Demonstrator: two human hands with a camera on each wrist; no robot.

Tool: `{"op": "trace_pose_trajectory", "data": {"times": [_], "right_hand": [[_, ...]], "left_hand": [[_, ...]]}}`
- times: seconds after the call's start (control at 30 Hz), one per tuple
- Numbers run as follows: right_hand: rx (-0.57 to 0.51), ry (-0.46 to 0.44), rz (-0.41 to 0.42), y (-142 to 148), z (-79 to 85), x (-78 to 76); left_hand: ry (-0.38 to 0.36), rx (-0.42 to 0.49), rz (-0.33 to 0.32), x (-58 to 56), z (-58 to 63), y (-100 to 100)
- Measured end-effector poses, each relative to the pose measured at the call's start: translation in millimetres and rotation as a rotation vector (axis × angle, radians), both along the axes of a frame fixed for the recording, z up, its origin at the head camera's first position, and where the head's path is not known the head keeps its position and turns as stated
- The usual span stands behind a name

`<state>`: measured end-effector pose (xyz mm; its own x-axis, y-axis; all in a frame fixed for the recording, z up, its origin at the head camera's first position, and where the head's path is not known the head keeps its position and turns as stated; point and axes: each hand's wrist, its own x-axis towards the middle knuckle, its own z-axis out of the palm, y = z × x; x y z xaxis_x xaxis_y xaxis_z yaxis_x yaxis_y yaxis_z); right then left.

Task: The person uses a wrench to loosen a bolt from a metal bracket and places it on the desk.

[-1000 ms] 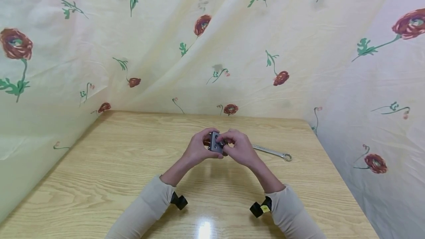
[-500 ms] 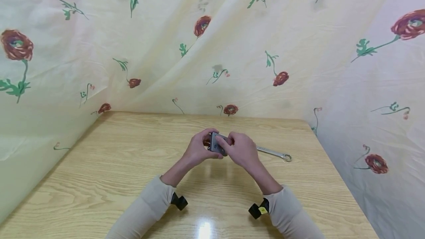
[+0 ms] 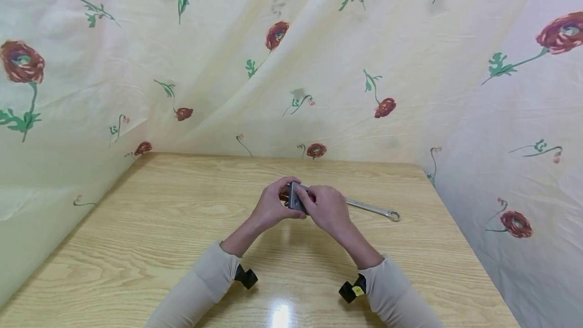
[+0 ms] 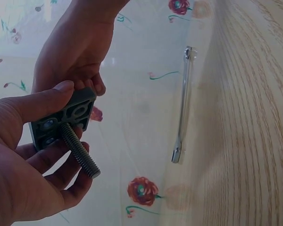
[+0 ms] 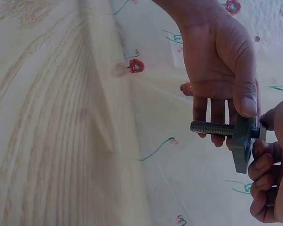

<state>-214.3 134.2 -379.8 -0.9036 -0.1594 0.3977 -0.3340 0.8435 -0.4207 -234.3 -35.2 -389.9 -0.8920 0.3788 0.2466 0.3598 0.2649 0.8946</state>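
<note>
Over the middle of the table, my left hand [image 3: 267, 205] holds a small grey rectangular plate [image 3: 297, 208] with several holes, thumb on one edge and fingers on the opposite one. A bolt [image 5: 212, 128] passes through the plate. Its long threaded shank [image 4: 80, 149] juts out of the ribbed back face, close to the left fingers. On the other side, my right hand [image 3: 329, 209] pinches the bolt head [image 5: 261, 133] between thumb and curled fingers. The head view has the bolt head hidden behind the right thumb.
A silver combination wrench [image 3: 373, 209] lies on the wood-grain table [image 3: 182, 227] to the right of the hands, partly covered by the right hand. Floral cloth [image 3: 218, 105] hangs behind the table and along both sides.
My right hand has rolled over the bolt head, its thumb now lying across the plate's front, and has shifted slightly left. The left hand and plate stay nearly still.
</note>
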Motion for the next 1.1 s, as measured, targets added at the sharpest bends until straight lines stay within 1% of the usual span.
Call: {"op": "trace_pose_trajectory", "data": {"times": [0.17,0.33,0.53,0.63,0.83,0.93,1.1], "right_hand": [[0.033,0.03,0.035,2,3.5,1.4],[0.025,0.001,0.055,3,9.6,4.8],[0.003,-0.017,0.079,6,12.6,4.6],[-0.033,-0.04,0.1,8,15.1,3.8],[-0.136,-0.128,0.15,11,19.1,2.3],[-0.149,-0.118,0.18,12,18.7,1.8],[-0.164,-0.063,0.228,14,16.2,1.6]], "left_hand": [[-0.005,-0.002,-0.008,0.0,-0.5,-1],[-0.01,-0.006,-0.014,-1.1,-1.4,-1],[-0.017,-0.005,-0.014,-1.2,-1.1,-1],[-0.016,-0.004,-0.011,-0.9,-0.5,-1],[-0.015,0.0,-0.012,-1.6,-0.9,-1],[-0.019,0.009,-0.021,-2.3,-1.8,-1],[-0.008,0.013,-0.047,-3.1,-2.6,-1]]}}
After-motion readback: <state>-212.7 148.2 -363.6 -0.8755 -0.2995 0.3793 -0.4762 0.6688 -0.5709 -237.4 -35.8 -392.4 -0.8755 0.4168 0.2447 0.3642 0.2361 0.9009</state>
